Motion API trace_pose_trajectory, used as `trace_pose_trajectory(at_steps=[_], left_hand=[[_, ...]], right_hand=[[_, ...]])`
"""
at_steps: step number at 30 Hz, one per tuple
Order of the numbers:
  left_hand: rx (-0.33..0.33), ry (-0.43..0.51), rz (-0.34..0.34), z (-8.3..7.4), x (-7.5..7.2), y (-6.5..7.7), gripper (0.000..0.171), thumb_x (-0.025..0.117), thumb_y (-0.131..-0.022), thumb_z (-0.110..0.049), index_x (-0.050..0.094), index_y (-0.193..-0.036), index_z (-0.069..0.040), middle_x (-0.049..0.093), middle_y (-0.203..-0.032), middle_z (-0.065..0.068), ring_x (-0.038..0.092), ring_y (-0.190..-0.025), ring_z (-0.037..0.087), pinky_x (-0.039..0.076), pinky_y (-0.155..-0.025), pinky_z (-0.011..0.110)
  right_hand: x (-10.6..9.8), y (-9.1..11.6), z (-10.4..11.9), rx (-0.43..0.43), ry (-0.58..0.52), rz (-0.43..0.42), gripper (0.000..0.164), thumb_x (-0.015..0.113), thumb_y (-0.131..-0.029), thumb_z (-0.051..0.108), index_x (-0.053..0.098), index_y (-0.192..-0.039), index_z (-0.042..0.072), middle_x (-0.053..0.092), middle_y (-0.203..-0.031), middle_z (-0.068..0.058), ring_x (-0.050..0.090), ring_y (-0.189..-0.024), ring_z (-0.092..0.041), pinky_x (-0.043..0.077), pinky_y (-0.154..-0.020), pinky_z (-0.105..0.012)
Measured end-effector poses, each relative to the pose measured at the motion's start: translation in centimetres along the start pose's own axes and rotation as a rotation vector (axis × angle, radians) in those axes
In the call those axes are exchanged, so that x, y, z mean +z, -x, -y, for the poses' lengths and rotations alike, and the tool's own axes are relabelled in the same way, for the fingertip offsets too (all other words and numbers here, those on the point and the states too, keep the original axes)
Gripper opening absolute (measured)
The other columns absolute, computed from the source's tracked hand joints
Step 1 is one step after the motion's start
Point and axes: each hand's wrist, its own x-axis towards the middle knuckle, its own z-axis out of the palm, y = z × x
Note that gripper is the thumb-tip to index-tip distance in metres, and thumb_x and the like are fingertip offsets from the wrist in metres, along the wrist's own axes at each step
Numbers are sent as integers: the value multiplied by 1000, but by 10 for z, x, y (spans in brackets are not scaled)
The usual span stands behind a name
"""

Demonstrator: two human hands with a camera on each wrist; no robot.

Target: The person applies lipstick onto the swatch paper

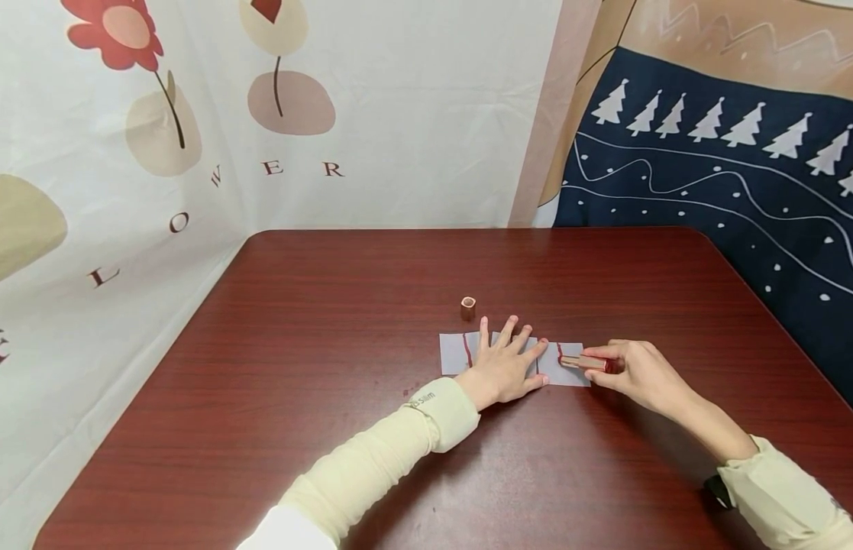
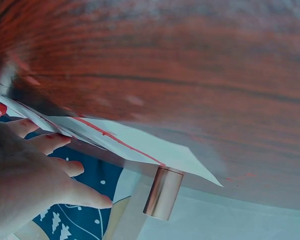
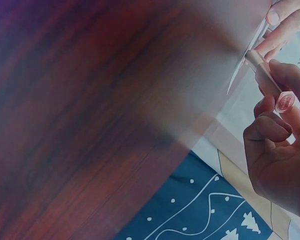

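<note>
A pale sheet of folded paper [image 1: 450,355] lies on the table, with a red line near its left end and a shorter one toward the right. My left hand [image 1: 503,368] presses on its middle, fingers straight and spread. At the paper's right part, my right hand [image 1: 635,373] pinches a lipstick [image 1: 586,362] between thumb and fingers. Its red tip is at the short red line. In the right wrist view, the round base of the lipstick [image 3: 285,101] faces the camera. Just beyond the paper, a metallic copper cap [image 1: 468,308] stands upright, its open end up.
The dark red wooden table [image 1: 295,321] extends around the paper on every side. Small red specks mark its surface left of the left hand. A white flower-print cloth [image 1: 412,114] hangs behind, and a navy tree-print cloth [image 1: 673,168] hangs at the right.
</note>
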Motion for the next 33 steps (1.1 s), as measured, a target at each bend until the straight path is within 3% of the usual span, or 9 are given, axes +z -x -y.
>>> trace_pose_trajectory(at_steps=[15,33], left_hand=[[-3,9,13,0,2,1,62,29,-91,-65,22,-147,-41,17,-154,-6,-4,-141,21,-3,-105,57],[-2,5,3,1,-1,0,61,29,-91,-65,21,-147,-41,17,-154,-6,-2,-141,21,-3,-105,57]], right_hand=[[1,3,-1,-18,-10,23,32,78,-74,9,70,-105,2,46,-62,10,37,-53,-3,33,-44,-21],[-2,2,1,4,-7,33,35,79,-74,10,70,-106,1,48,-63,9,38,-53,-5,33,-44,-20]])
